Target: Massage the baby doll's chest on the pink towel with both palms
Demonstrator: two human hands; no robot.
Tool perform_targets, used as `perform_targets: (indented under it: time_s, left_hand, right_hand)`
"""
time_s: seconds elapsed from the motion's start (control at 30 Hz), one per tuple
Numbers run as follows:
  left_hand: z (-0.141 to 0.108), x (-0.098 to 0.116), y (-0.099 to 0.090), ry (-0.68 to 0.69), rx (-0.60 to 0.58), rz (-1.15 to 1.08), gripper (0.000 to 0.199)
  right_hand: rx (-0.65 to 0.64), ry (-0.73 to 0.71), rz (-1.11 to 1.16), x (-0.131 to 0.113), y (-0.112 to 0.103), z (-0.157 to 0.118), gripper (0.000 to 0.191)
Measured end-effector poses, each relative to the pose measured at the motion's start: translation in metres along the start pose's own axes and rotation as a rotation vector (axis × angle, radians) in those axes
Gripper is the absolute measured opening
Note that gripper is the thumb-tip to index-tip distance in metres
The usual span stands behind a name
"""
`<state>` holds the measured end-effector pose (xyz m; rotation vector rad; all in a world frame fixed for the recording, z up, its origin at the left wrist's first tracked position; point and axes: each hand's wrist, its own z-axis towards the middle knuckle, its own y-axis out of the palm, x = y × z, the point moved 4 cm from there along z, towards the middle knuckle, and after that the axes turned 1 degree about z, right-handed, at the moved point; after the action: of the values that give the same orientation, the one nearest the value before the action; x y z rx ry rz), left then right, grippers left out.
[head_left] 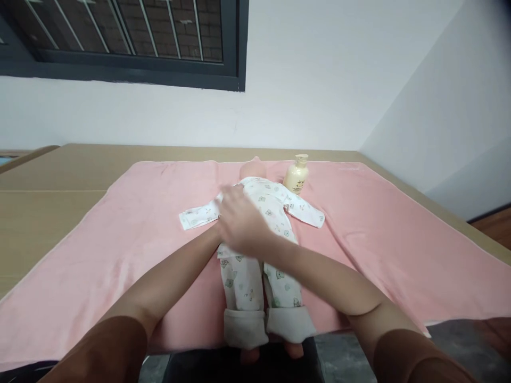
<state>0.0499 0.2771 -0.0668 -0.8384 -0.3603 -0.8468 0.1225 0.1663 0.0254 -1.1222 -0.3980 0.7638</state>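
Note:
A baby doll lies stretched out on a pink blanket, dressed in a white printed top and matching pants with turned-up cuffs. Its sleeves spread to both sides and its feet stick out at the near edge. My right hand, smeared by motion, reaches across the left part of the doll's top with its fingers stretched out. My left forearm comes in from the lower left. The left hand is hidden behind the right one at the doll's side, so its fingers do not show.
A cream pump bottle stands on the blanket by the doll's right-side shoulder. Under the blanket is a wooden table, backed by a white wall. A barred window is at the upper left.

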Motion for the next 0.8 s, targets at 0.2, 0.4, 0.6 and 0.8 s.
perform_targets:
  time_s: [0.2,0.4,0.6,0.8]
  left_hand:
    - [-0.001,0.003,-0.004,-0.019,0.021,-0.084,0.040]
    - [-0.001,0.004,-0.001,-0.022,0.014,-0.112,0.038]
    - [-0.001,0.005,0.002,-0.010,-0.006,-0.114,0.039]
    - [-0.001,0.005,0.004,-0.009,-0.006,-0.121,0.039]
  right_hand:
    - [-0.132,-0.430,0.047,-0.085,0.033,-0.051,0.075]
    - [-0.093,-0.229,0.133,-0.068,0.035,-0.057,0.050]
    - [-0.173,0.122,0.337,-0.043,0.036,-0.042,0.039]
    - [-0.154,-0.163,0.312,-0.041,0.038,-0.012,0.043]
